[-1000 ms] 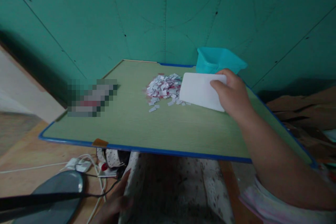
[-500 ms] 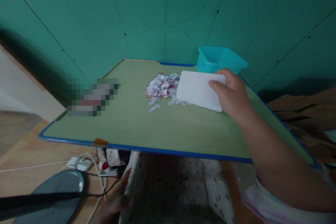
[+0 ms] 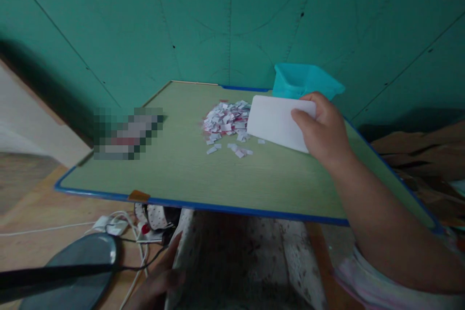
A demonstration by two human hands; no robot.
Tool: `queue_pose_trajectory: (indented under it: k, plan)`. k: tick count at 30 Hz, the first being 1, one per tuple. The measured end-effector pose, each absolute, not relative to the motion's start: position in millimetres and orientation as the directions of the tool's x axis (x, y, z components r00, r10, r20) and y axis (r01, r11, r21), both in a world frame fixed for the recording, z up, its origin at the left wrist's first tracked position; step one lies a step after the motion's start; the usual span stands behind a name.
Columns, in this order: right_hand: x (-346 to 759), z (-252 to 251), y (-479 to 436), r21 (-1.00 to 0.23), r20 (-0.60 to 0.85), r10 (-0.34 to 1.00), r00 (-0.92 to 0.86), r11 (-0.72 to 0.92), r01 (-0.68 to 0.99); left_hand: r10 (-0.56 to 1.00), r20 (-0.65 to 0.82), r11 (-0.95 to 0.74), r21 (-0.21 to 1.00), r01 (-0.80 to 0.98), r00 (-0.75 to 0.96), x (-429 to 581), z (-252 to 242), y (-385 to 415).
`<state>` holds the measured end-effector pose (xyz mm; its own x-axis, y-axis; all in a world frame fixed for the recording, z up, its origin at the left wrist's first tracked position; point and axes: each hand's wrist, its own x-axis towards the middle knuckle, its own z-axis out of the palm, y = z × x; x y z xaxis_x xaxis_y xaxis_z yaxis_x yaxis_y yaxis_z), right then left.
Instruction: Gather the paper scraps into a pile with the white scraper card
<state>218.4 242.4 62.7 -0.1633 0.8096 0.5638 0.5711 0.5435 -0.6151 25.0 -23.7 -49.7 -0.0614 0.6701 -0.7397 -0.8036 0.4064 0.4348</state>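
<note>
My right hand (image 3: 322, 131) grips a white card (image 3: 276, 121) by its right edge, thumb on top, holding it over the green table (image 3: 189, 179). The card's left edge is beside a heap of small white and pink paper scraps (image 3: 225, 123). A few loose scraps (image 3: 238, 150) lie just in front of the heap. My left hand (image 3: 158, 283) rests low below the table edge on patterned cloth, dim and partly out of view; its fingers seem loosely curled.
A turquoise plastic tub (image 3: 305, 85) stands at the table's far right corner behind the card. A blurred-out object (image 3: 125, 133) lies on the table's left side. Cables and a white power strip (image 3: 109, 225) lie on the floor, beside a dark round base (image 3: 72, 271).
The card first slid left into the heap, then lifted and drew back slightly right. A few scraps that it covered now lie exposed in front of the heap.
</note>
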Motion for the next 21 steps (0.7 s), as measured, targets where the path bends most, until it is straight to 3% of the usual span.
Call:
queue_pose_trajectory:
  k: [7,13,18,21]
  plan:
    - [219.0,63.9,241.1,-0.566,0.594,0.787,-0.169,0.558,0.608,0.676,-0.734,0.401,0.442,-0.802,-0.066,24.0,-51.7,-23.6]
    - [218.0,60.6,239.7,-0.723,0.451,0.826,-0.338,0.56,0.405,0.694,-0.715,0.384,0.465,-0.798,-0.083,28.2,-45.2,-20.8]
    - [218.1,61.6,238.2,-0.726,0.455,0.842,-0.289,0.539,0.427,0.667,-0.743,0.408,0.432,-0.804,-0.061,27.5,-45.0,-21.7]
    - [216.6,63.1,234.0,-0.788,0.358,0.85,-0.387,0.497,0.364,0.67,-0.738,0.4,0.449,-0.799,-0.079,25.9,-47.6,-22.3]
